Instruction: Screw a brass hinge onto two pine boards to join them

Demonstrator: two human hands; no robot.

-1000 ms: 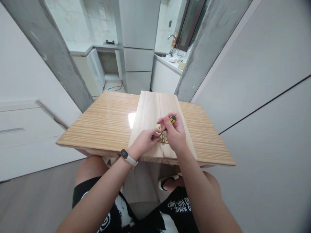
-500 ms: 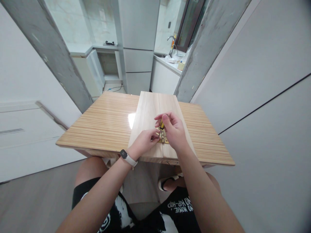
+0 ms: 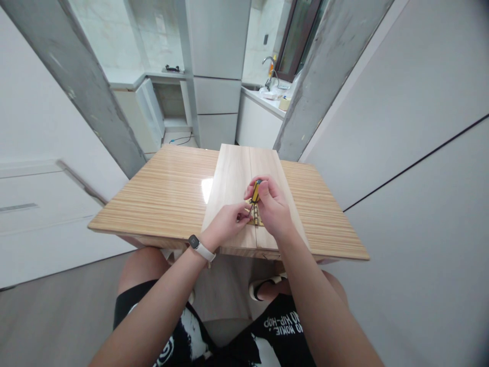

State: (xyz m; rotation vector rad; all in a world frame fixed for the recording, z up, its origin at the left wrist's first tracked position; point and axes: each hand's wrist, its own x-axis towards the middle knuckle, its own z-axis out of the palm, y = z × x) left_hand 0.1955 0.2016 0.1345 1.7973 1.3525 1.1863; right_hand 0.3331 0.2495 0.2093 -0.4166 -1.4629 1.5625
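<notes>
Two pale wooden boards [image 3: 233,176] lie side by side on the striped wooden table [image 3: 171,188]. A brass hinge [image 3: 256,216] spans the seam between them near the front edge. My right hand [image 3: 273,206] grips a yellow and black screwdriver [image 3: 255,191], its shaft tilted down toward the hinge's left part. Beside the tip, my left hand [image 3: 231,221] has its fingers pinched together at the hinge's left side. Whatever lies between those fingertips is too small to make out.
Table edges extend left and right of the boards. Behind the table stand a grey cabinet [image 3: 217,94] and a counter with a faucet [image 3: 269,76]. A white panel [image 3: 412,204] is at the right. My knees are below the table's front edge.
The fingers of my right hand have shifted around the screwdriver, and more of its yellow handle and dark end shows. My left hand has hardly moved.
</notes>
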